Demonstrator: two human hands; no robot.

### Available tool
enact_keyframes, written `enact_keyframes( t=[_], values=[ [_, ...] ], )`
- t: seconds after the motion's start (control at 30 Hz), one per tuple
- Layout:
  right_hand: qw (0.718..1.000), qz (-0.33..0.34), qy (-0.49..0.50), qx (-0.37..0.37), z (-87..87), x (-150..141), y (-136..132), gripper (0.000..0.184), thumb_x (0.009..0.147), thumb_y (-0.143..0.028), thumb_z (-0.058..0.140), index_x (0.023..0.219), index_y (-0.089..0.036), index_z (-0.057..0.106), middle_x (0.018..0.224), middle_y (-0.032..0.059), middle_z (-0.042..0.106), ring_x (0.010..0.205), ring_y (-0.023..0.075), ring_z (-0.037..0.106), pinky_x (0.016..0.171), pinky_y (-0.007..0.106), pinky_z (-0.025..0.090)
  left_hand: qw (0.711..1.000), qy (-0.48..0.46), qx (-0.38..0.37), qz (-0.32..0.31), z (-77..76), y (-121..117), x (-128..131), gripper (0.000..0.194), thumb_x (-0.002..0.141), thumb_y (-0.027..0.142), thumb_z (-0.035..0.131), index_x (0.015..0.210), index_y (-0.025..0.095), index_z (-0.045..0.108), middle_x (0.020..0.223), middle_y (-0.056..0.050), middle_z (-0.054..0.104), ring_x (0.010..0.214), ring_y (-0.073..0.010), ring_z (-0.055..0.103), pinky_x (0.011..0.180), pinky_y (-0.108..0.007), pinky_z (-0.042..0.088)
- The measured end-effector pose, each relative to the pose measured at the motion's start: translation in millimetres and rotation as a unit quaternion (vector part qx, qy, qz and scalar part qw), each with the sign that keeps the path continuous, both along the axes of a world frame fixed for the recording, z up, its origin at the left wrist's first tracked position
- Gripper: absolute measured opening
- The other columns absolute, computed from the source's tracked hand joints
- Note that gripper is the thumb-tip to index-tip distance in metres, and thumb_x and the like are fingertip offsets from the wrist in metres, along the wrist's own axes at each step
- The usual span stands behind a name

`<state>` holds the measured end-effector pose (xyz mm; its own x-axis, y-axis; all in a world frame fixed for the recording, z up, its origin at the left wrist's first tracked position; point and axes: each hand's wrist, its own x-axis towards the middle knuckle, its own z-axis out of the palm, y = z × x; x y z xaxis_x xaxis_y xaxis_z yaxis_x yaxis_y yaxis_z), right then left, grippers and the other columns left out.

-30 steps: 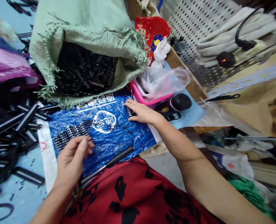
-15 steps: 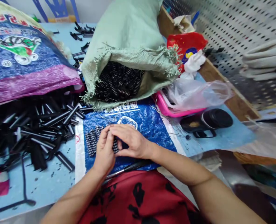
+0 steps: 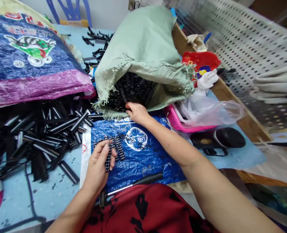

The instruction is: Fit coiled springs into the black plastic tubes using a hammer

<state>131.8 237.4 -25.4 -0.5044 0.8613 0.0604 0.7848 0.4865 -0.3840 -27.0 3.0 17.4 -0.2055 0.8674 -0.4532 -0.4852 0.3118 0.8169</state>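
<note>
My left hand (image 3: 98, 166) is closed around a short black studded strip (image 3: 108, 160), held just above a blue woven sheet (image 3: 143, 158). A few more studded strips (image 3: 118, 147) lie on the sheet beside it. My right hand (image 3: 136, 111) reaches into the mouth of a pale green woven sack (image 3: 143, 58), its fingers curled on the black studded strips (image 3: 131, 90) piled inside. What those fingers grip is partly hidden.
A heap of black tubes (image 3: 36, 132) lies at left under a blue and purple bag (image 3: 29, 64). A hammer (image 3: 133, 184) rests at the sheet's near edge. A pink tray (image 3: 175, 119), clear plastic bag (image 3: 209, 110) and black flask (image 3: 218, 139) sit at right.
My right hand has left my left hand and moved up into the green sack's mouth. My left hand keeps one strip and has drawn slightly back. The view has tilted a little.
</note>
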Motion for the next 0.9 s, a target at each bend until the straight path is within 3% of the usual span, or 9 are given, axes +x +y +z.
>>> enact_keyframes(
  t=[0.2,0.3,0.37,0.47,0.53,0.6,0.77,0.9],
  values=[
    [1.000,-0.005,0.024,0.017,-3.6,17.5,-8.8,0.018,0.098,-0.024,0.066,0.112,-0.017,0.074,0.108,0.0116,0.073,0.103,0.0252,0.066,0.096,0.036,0.050,1.000,0.006,0.001,-0.031,-2.5,7.0,0.9,0.050,0.081,0.056,0.082,0.110,0.018,0.067,0.074,0.001,0.067,0.048,-0.0087,0.050,0.041,-0.018,0.037],
    [0.983,-0.010,0.184,-0.019,4.9,23.6,-24.6,0.015,0.097,-0.028,0.067,0.107,-0.019,0.075,0.105,0.0083,0.073,0.098,0.0212,0.066,0.095,0.036,0.051,0.999,0.013,0.009,-0.052,-1.2,10.8,6.9,0.048,0.083,0.056,0.082,0.109,0.018,0.068,0.073,0.001,0.067,0.048,-0.0086,0.050,0.041,-0.018,0.037],
    [0.924,-0.003,0.353,-0.149,10.6,25.3,-45.9,0.021,0.098,-0.036,0.067,0.109,-0.020,0.074,0.103,0.0055,0.073,0.091,0.0176,0.067,0.088,0.034,0.055,0.997,0.017,0.023,-0.065,0.3,13.1,11.2,0.046,0.084,0.055,0.081,0.107,0.018,0.069,0.071,0.001,0.067,0.047,-0.0080,0.049,0.041,-0.018,0.037],
    [0.762,0.014,0.513,-0.395,16.7,24.3,-86.0,0.032,0.093,-0.049,0.073,0.112,-0.023,0.074,0.100,0.0023,0.074,0.089,0.0147,0.070,0.081,0.029,0.059,0.994,0.008,0.050,-0.097,2.1,16.8,18.0,0.043,0.086,0.053,0.080,0.107,0.017,0.072,0.071,0.000,0.068,0.045,-0.0071,0.049,0.042,-0.018,0.035],
    [0.678,0.015,0.558,-0.478,19.0,22.8,-109.2,0.034,0.087,-0.049,0.081,0.109,-0.024,0.076,0.100,0.0015,0.075,0.091,0.0139,0.071,0.083,0.028,0.061,0.991,0.000,0.056,-0.119,2.2,18.8,22.3,0.043,0.087,0.053,0.079,0.107,0.016,0.073,0.071,-0.001,0.068,0.044,-0.0068,0.049,0.041,-0.018,0.034],
    [0.639,0.012,0.583,-0.502,20.2,21.7,-124.2,0.033,0.084,-0.047,0.085,0.107,-0.024,0.077,0.099,0.0011,0.075,0.091,0.0130,0.071,0.085,0.028,0.062,0.990,0.001,0.054,-0.129,1.4,19.4,25.5,0.042,0.087,0.053,0.080,0.105,0.016,0.073,0.070,0.000,0.067,0.044,-0.0067,0.049,0.041,-0.018,0.033],
    [0.635,0.017,0.588,-0.501,20.1,23.6,-132.8,0.030,0.084,-0.044,0.086,0.105,-0.023,0.079,0.101,0.0005,0.076,0.088,0.0106,0.072,0.088,0.026,0.063,0.991,0.023,0.050,-0.123,-3.7,14.7,27.3,0.038,0.089,0.052,0.078,0.102,0.016,0.072,0.071,0.000,0.067,0.044,-0.0061,0.049,0.040,-0.017,0.033],
    [0.674,0.057,0.561,-0.476,14.2,24.7,-135.3,0.027,0.087,-0.039,0.084,0.108,-0.023,0.077,0.096,-0.0004,0.075,0.085,0.0098,0.072,0.087,0.027,0.062,0.993,0.023,0.049,-0.109,-8.0,10.4,28.4,0.037,0.089,0.051,0.077,0.101,0.016,0.068,0.070,0.001,0.067,0.044,-0.0057,0.049,0.041,-0.016,0.033]
  ],
)
